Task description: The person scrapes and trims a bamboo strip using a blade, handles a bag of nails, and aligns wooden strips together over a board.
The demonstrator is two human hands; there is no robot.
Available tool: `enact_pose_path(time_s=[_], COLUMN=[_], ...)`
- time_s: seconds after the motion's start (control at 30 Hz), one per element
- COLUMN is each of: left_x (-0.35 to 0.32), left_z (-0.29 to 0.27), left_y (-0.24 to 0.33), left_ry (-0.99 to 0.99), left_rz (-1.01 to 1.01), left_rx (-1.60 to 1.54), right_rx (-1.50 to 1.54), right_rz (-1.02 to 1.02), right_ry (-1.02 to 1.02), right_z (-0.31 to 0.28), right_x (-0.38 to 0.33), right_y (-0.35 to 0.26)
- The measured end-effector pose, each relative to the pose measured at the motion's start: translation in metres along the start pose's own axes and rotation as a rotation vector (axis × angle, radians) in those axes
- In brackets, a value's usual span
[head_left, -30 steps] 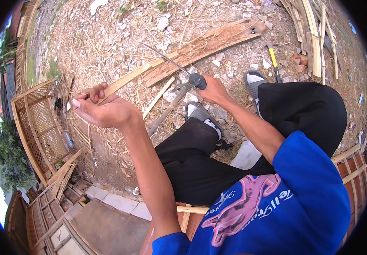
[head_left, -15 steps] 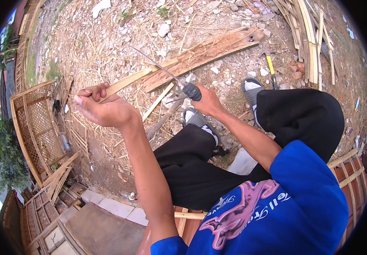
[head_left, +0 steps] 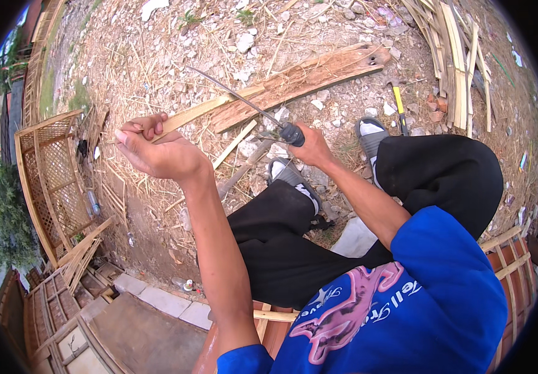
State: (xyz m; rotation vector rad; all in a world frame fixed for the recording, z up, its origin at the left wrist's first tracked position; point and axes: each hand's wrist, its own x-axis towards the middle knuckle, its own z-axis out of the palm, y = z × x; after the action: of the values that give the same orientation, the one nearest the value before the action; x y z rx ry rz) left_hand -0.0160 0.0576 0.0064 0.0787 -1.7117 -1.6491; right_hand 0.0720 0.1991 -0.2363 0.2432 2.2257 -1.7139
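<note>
A long, pale, flat strip of split bamboo (head_left: 203, 112) lies in the middle of the scene, its near end raised off the ground and its far end running right towards a broad, rough reddish-brown wooden plank (head_left: 300, 78). The left hand (head_left: 153, 146) has its grip closed around the strip's near left end. The right hand (head_left: 309, 146) has its grip closed on the dark handle of a long, thin, curved steel knife (head_left: 244, 103), whose blade crosses above the strip and points far left. The blade's path seems to run towards the left fingers, so a slip or a sudden split along the grain could likely send the edge into them. Near and below sit the person's knees in black trousers (head_left: 431, 181) and feet in grey sandals (head_left: 368, 131), also exposed to a glancing blade. A yellow-handled hammer (head_left: 398, 106) lies on the stony, straw-strewn ground (head_left: 156, 50) to the right.
</note>
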Motion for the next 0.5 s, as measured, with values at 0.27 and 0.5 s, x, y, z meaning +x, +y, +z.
enact_pose_path(time_s=[0.27,0.5], left_x=[-0.004,0.009], left_z=[-0.012,-0.013], left_y=[-0.005,-0.008], left_ry=[0.078,0.227], left_rz=[-0.089,-0.109], left_rx=[0.007,-0.154], right_rx=[-0.388,-0.073], right_rz=[0.263,0.196], right_ry=[0.049,0.044], right_z=[-0.028,-0.002], right_x=[0.008,-0.007], right_y=[0.082,0.053])
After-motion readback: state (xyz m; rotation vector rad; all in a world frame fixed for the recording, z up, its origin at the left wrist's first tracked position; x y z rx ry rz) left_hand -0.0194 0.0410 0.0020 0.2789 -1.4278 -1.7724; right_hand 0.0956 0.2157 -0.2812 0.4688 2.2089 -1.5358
